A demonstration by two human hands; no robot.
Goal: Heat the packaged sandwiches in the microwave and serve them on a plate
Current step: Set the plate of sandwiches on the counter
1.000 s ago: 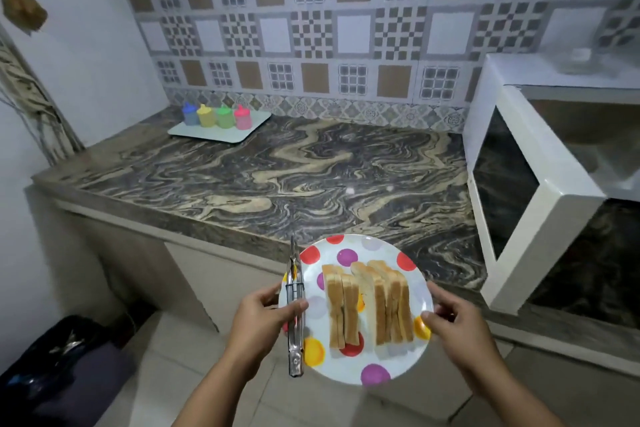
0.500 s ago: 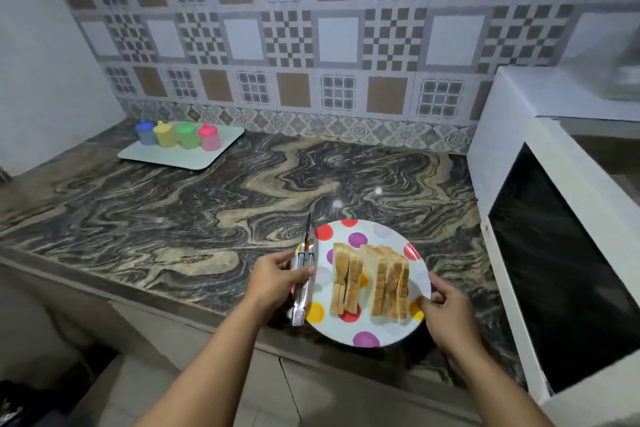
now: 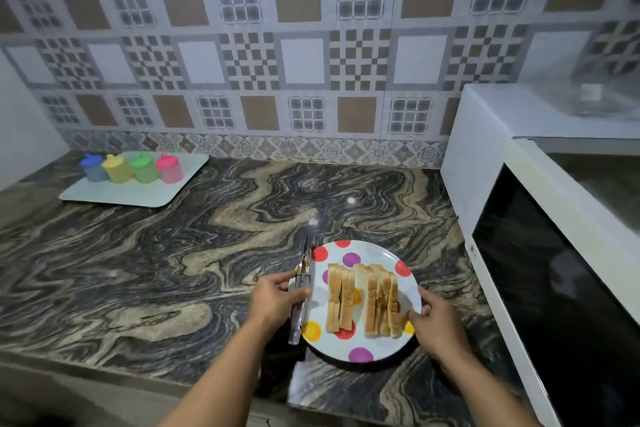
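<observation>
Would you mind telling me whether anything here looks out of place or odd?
Only two small things: the microwave door hangs open over the counter, and the left hand holds metal tongs pinched against the plate rim. The sandwiches sit tidily; nothing spilled.

**What the camera can't quite catch**

The microwave (image 3: 491, 149) runs off the right edge, its open door (image 3: 568, 288) cut by the right and bottom edges, and the cavity behind it shows only as a dim sliver. Something clear sits on top of it, too blurred to name. Under the plate (image 3: 360, 340) sits a dark shadow, so whether it touches the countertop (image 3: 173, 270) can't be told. The left hand (image 3: 273, 302) covers the middle of the tongs (image 3: 300, 291); the right hand (image 3: 436, 322) hides the plate's right rim. The sandwiches (image 3: 363, 298) stand on edge, fillings out of sight. Far left, the four coloured containers (image 3: 131, 168) are soft with blur, with no detail readable. Both forearms leave the frame at the bottom.
</observation>
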